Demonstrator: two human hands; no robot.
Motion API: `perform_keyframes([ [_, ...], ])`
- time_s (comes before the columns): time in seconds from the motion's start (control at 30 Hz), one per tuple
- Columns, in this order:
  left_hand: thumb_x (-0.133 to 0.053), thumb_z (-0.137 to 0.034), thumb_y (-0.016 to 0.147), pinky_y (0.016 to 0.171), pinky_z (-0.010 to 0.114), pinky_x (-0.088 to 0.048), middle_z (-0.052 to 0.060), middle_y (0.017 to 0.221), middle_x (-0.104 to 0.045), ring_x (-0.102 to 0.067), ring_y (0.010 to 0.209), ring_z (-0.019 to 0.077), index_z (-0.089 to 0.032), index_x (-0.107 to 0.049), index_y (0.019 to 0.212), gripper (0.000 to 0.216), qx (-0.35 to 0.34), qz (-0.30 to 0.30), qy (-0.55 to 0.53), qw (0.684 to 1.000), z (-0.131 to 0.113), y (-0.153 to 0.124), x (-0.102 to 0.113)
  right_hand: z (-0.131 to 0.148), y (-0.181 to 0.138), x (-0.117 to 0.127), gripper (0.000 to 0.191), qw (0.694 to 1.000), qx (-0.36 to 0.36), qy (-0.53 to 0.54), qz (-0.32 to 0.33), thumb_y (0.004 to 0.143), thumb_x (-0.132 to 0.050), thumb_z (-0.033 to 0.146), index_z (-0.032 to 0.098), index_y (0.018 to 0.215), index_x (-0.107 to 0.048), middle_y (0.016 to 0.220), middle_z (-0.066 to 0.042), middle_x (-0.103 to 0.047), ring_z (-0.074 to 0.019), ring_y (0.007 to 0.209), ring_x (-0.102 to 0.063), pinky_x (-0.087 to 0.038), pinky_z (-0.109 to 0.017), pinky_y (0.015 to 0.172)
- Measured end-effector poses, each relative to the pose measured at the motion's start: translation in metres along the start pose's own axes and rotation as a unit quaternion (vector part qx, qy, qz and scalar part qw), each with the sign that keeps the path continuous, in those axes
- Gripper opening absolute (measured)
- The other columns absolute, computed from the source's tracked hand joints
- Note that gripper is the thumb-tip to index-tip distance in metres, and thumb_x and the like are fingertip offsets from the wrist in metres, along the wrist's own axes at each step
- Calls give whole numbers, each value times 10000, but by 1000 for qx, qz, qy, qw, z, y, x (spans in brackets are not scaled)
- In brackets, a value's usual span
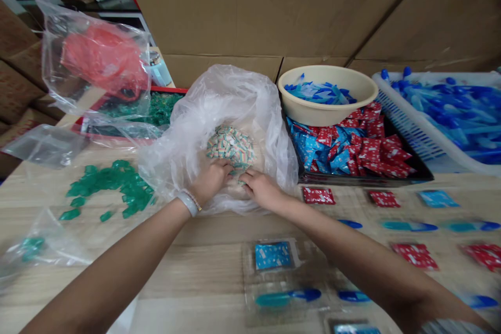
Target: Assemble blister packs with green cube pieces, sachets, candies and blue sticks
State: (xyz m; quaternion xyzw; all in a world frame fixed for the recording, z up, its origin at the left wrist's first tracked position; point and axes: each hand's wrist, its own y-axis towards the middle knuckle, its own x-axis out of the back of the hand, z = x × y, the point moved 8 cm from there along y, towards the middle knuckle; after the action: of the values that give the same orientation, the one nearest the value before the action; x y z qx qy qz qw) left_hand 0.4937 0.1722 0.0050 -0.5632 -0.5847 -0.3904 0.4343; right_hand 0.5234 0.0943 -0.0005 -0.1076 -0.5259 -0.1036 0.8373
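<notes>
Both my hands reach into a large clear plastic bag (219, 109) lying open on the wooden table (203, 266). Inside it is a heap of small pastel-striped candies (231, 146). My left hand (211, 180), a bracelet at its wrist, has its fingers curled into the near edge of the heap. My right hand (260, 188) sits beside it, fingers bent and pinching at the candies. What each hand actually holds is hidden by the fingers.
Loose green candies (111, 182) lie left of the bag. Behind it are a red tray (129, 115) and a clear bag with red contents (102, 60). At right stand a black tray of red and blue sachets (352, 148), a cream bowl (326, 94) and a white basket (442, 115). Clear packets (274, 255) lie near me.
</notes>
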Motion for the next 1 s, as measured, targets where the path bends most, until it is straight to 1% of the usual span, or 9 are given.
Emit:
perform_keyframes([
  [0.13, -383, -143, 809, 729, 302, -436, 83, 869, -594, -546, 798, 180, -129, -578, 937, 233, 25, 22, 57, 998, 2, 4, 2, -1, 0, -1, 185, 1000, 10, 1, -4, 781, -460, 130, 147, 919, -582, 899, -68, -555, -157, 843, -521, -398, -256, 747],
  [0.23, -406, -149, 787, 710, 295, -440, 79, 872, -603, -554, 784, 181, -150, -553, 1018, 273, 39, 3, 64, 997, 5, 2, 7, -2, -1, -2, 181, 1000, 12, 11, -4, 782, -462, 129, 154, 916, -581, 889, -62, -554, -155, 845, -518, -395, -254, 745],
  [0.37, -415, -148, 780, 758, 288, -437, 73, 936, -609, -560, 835, 171, -160, -577, 990, 266, 48, -49, -13, 998, 9, -5, 10, -3, 0, 0, 201, 999, -3, 40, -19, 780, -458, 118, 155, 937, -578, 924, -61, -545, -147, 852, -511, -390, -253, 757],
  [0.5, -420, -127, 757, 746, 276, -446, 82, 907, -633, -574, 794, 158, -119, -607, 943, 264, 95, -87, -96, 987, 24, -2, 10, -5, 3, 7, 218, 996, -17, 72, -56, 783, -447, 116, 144, 956, -577, 948, -67, -531, -147, 871, -506, -394, -254, 757],
  [0.6, -442, -126, 730, 696, 255, -458, 65, 848, -646, -577, 731, 141, -112, -587, 980, 290, 136, -94, -141, 976, 37, 5, 10, -4, 4, 8, 222, 995, -9, 83, -58, 776, -454, 106, 142, 956, -578, 942, -70, -536, -151, 890, -503, -394, -260, 763],
  [0.67, -449, -121, 716, 681, 253, -459, 56, 821, -646, -577, 712, 138, -122, -578, 997, 308, 150, -85, -133, 976, 42, 9, 10, -4, 4, 7, 220, 995, -6, 89, -52, 768, -464, 97, 147, 948, -580, 943, -67, -542, -149, 893, -504, -393, -264, 765],
  [0.83, -467, -115, 721, 721, 267, -443, 68, 869, -600, -551, 755, 145, -133, -610, 839, 185, 102, -85, -66, 989, 28, 10, 14, -5, 2, 4, 209, 995, -6, 88, -44, 772, -472, 107, 153, 944, -582, 955, -67, -545, -149, 876, -515, -395, -266, 756],
  [0.93, -464, -104, 736, 751, 270, -428, 73, 893, -579, -535, 804, 155, -129, -587, 842, 164, 69, -90, -54, 992, 16, 5, 16, -5, 2, 2, 212, 996, -4, 78, -40, 774, -473, 108, 152, 954, -577, 945, -66, -542, -150, 868, -516, -397, -265, 753],
  [1.0, -471, -105, 739, 757, 268, -420, 64, 858, -591, -531, 819, 165, -136, -576, 850, 156, 56, -75, -53, 994, 11, 2, 14, -4, 2, 2, 209, 997, -2, 72, -38, 773, -474, 106, 147, 950, -576, 947, -66, -540, -149, 874, -516, -397, -262, 758],
])
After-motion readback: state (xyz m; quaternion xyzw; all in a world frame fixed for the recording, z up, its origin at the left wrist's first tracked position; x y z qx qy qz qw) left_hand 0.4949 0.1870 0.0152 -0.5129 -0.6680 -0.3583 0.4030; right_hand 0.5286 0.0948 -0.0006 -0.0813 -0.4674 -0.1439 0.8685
